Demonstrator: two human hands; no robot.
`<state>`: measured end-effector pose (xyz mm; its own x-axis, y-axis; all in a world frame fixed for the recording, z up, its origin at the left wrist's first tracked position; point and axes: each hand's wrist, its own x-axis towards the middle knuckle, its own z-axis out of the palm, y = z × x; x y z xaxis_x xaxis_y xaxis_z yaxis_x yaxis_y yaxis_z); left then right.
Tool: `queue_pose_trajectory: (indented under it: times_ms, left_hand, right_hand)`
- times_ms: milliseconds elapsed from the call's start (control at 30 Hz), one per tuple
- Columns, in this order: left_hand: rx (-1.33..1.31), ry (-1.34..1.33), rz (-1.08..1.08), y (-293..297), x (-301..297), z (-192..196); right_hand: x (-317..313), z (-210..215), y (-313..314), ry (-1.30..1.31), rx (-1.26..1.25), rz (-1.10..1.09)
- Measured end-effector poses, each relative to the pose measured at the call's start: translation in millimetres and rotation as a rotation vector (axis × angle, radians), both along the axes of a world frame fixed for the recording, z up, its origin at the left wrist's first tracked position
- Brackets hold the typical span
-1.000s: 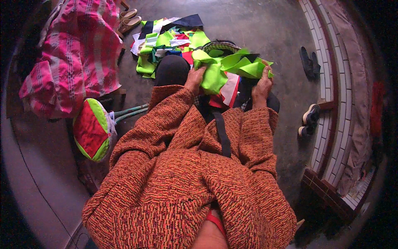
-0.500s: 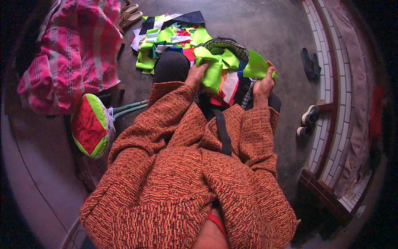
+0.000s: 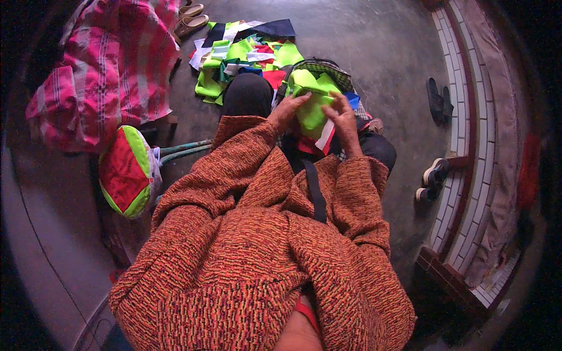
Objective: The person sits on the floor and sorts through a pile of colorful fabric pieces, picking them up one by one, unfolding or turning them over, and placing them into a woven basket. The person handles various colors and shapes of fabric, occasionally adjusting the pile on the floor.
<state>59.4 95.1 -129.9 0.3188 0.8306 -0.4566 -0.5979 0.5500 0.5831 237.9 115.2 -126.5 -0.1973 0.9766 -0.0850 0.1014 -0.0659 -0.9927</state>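
Note:
Folded lime-green cloth pieces are between my two hands above my lap. My left hand grips their left edge, its thumb and fingertips on the cloth. My right hand is at the right side with bent fingers, thumb and fingertips pressed to the same cloth. Below the green pieces, a white and red cloth piece shows in my lap. A dark checked cloth lies just beyond my hands, with a bit of blue cloth beside my right fingers.
A pile of coloured cloth scraps lies on the floor ahead. At left are a pink checked cloth and a red and lime-green padded seat. Tan shoes, dark sandals and dark shoes stand around, near a white-tiled step.
My right hand has moved left with its separate lime-green piece, bringing it against the bundle in my left hand. My left hand has shifted slightly right.

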Motion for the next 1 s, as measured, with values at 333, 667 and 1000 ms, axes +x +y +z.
queue_pose_trajectory:
  times_ms: [333,667,1000]
  left_hand:
    - [0.075,0.199,0.095,0.1,-3.3,1.5]
    - [-0.080,0.286,0.018,0.0,-9.9,-8.0]
    - [-0.071,0.342,-0.057,-3.6,4.6,-13.3]
  right_hand:
    - [13.5,20.4,1.3,0.351,-0.175,-0.190]
    - [35.5,18.9,13.3,0.600,-0.049,-0.431]
    - [59.5,-35.3,-1.7,-0.370,-0.104,-0.183]
